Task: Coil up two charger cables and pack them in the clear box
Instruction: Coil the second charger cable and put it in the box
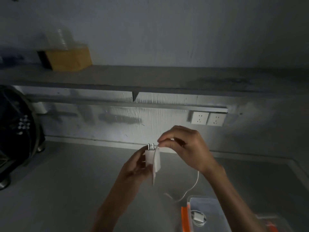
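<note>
My left hand [135, 166] holds a white charger plug [151, 158] upright, its two metal prongs pointing up. My right hand [184, 144] pinches the white cable [192, 188] just above the plug's right side. The cable runs down over the plug's face, and its loose end trails across the grey counter toward the clear box [215, 208]. That box has orange latches and sits at the lower right, partly behind my right forearm. Inside it lies a coiled white charger cable [199, 218].
A grey counter [66, 181] stretches in front of the wall. Two white wall sockets [207, 118] sit above my right hand. A shelf holds a yellow cardboard box [68, 60]. A dark round appliance on metal feet [15, 136] stands at the left edge.
</note>
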Tool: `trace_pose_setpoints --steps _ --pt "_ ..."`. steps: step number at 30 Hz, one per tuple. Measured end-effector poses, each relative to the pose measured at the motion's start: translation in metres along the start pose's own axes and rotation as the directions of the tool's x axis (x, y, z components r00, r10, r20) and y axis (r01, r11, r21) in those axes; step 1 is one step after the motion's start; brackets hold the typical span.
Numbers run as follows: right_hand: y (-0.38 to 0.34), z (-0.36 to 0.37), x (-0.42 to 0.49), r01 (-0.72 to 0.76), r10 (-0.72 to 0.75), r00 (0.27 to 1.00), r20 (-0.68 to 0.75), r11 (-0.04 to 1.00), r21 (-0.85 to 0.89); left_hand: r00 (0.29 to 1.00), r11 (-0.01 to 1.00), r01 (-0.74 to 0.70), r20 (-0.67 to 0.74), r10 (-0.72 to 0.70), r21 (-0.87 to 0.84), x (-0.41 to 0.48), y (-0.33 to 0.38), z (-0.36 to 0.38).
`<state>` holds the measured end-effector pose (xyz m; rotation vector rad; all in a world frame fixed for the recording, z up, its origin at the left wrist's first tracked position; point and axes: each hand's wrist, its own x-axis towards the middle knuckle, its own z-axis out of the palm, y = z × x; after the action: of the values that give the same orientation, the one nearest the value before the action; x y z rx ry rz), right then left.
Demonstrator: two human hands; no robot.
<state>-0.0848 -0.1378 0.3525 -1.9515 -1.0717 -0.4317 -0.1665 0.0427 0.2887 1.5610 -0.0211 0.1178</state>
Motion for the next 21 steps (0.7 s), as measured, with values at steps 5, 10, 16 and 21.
trace_pose_setpoints --steps 5,10,16,21 --pt "-0.041 0.000 -0.037 -0.207 0.133 0.961 0.241 0.927 0.314 0.993 0.905 0.074 -0.048 -0.103 -0.418 0.004 0.003 -0.011" --pt "-0.018 -0.001 -0.054 -0.430 0.297 0.799 0.522 0.890 0.152 0.988 0.873 0.080 -0.081 -0.135 -0.481 0.007 0.009 -0.036" --pt "-0.011 -0.012 -0.057 -0.372 0.270 0.862 0.428 0.912 0.172 0.980 0.877 0.044 -0.151 -0.131 -0.478 0.008 0.015 -0.065" --pt "-0.039 -0.010 -0.024 0.090 -0.082 0.956 0.281 0.996 -0.016 0.980 0.999 0.044 -0.195 -0.041 0.010 0.002 0.010 -0.040"
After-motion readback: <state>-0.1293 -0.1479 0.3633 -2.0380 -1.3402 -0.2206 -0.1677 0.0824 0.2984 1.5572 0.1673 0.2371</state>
